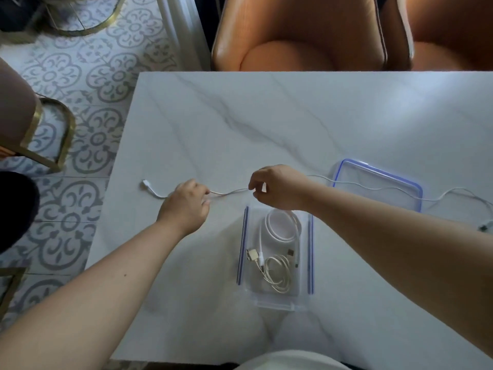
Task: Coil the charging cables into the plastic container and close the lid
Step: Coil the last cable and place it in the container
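A long white charging cable (pixel 229 193) lies stretched across the marble table (pixel 266 124). My left hand (pixel 186 204) pinches it near its left plug end (pixel 145 183). My right hand (pixel 277 186) pinches the same cable a short way to the right, just above the clear plastic container (pixel 310 252). The cable runs on rightward over the blue-rimmed lid (pixel 378 173) to its other plug (pixel 484 227) at the right edge. Inside the container lie two coiled white cables (pixel 277 273), one thick coil at the far end, one thin coil nearer me.
Two orange leather chairs (pixel 306 36) stand at the table's far side. A gold-framed stool (pixel 48 134) is on the patterned tile floor to the left. The table's left edge runs close to the cable's left plug.
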